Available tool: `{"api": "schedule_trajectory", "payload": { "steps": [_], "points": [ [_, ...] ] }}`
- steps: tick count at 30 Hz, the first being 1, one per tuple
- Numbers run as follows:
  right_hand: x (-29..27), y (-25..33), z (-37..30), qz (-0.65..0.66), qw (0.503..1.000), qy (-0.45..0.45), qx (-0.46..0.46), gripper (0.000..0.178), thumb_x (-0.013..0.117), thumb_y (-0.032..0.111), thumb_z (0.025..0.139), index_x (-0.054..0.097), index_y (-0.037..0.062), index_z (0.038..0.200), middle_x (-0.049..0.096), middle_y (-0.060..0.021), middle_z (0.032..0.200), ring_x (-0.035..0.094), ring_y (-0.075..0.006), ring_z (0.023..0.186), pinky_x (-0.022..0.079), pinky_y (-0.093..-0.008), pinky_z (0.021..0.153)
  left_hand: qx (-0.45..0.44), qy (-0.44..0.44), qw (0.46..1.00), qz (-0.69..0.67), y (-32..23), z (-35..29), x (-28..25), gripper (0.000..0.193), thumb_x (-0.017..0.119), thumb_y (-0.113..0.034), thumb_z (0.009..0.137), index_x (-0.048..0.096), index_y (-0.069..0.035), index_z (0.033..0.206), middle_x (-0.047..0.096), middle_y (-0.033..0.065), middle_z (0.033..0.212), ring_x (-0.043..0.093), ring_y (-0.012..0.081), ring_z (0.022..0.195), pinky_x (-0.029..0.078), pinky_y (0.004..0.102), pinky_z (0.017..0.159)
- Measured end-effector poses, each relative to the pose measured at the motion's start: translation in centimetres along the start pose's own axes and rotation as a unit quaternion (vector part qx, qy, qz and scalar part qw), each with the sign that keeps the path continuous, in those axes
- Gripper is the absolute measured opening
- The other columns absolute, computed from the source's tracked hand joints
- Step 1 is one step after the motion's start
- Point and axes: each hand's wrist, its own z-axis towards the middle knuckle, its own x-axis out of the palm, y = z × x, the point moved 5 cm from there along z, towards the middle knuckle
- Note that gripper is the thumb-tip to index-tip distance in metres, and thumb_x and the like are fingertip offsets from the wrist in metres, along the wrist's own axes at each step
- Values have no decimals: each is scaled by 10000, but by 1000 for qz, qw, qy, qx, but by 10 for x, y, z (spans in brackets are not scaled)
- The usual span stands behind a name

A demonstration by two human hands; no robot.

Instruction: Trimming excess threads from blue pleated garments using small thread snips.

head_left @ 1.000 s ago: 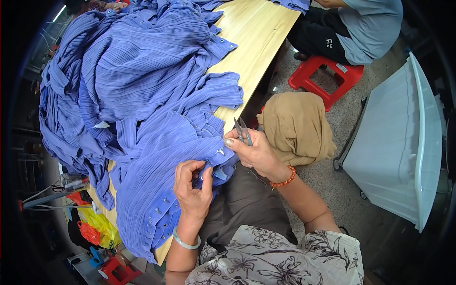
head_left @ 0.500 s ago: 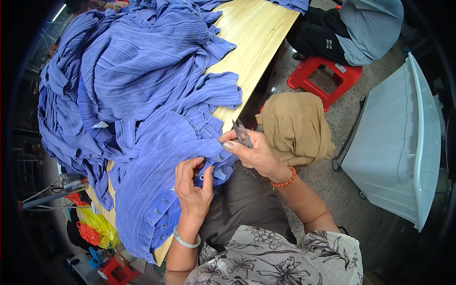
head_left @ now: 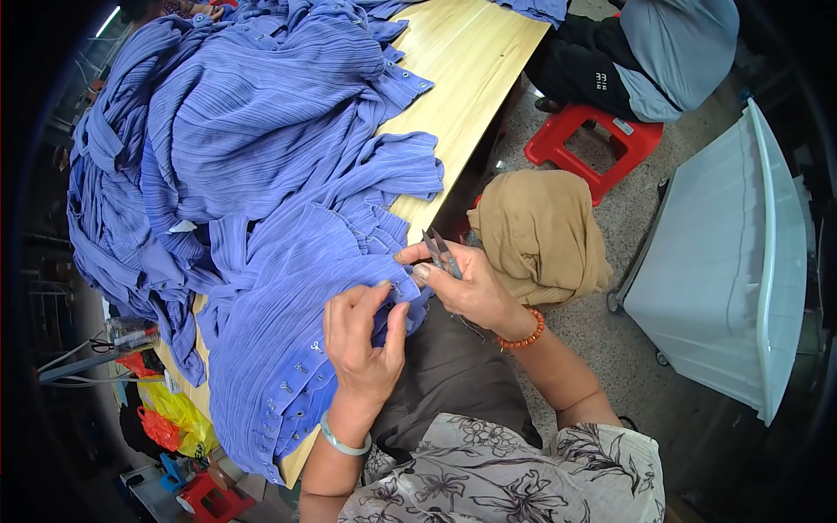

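Note:
A heap of blue pleated garments covers the wooden table. One blue garment with a row of snap buttons hangs over the near table edge. My left hand pinches its button edge. My right hand touches the same edge with the fingertips and holds small metal thread snips, blades pointing up and away from me.
A tan cloth bundle sits to my right. Beyond it stand a red plastic stool, a seated person and a large white bin on the floor. Red and yellow items lie under the table at left.
Both hands have shifted slightly along the garment's button edge; the left hand's fingers now pinch closer to the right hand. The snips stay in the right hand.

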Motion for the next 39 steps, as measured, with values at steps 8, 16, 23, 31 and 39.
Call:
{"api": "schedule_trajectory", "payload": {
  "steps": [8,16,23,31,39],
  "points": [
    [6,5,-3,-65,996,25,-64,304,572,68,988,619,-41,1268,653,3,982,533,-26,859,482,-216,780,-8,8,1000,-4,0,4,6,268,750,88,780,714,-7,1028,600,121,895,602,230,769,503,316,645],
    [14,20,-9,-167,978,10,-125,364,539,33,971,564,-81,1316,665,-198,1266,627,-212,1195,490,-330,1007,-79,1,993,-87,6,6,7,276,702,127,770,700,5,1018,604,133,908,610,246,777,510,331,646],
    [14,19,-11,-205,966,0,-158,373,541,22,958,564,-73,1318,662,-204,1270,637,-237,1198,494,-343,1014,-9,-6,1000,-18,7,8,11,215,691,123,776,672,10,958,614,136,902,617,250,784,512,332,645],
    [13,11,-10,-181,976,14,-121,369,565,29,955,581,-59,1312,695,-141,1196,648,-132,1056,518,-285,918,-72,-6,991,-115,12,1,6,164,656,116,813,656,10,937,664,140,948,647,212,740,520,302,622],
    [9,5,-12,-124,988,26,-91,374,569,46,963,565,-56,1323,697,-120,1178,648,-114,1030,531,-275,873,-154,14,968,-198,22,-12,10,84,600,68,914,602,20,983,660,137,1047,645,149,809,536,275,690]
  ]
}}
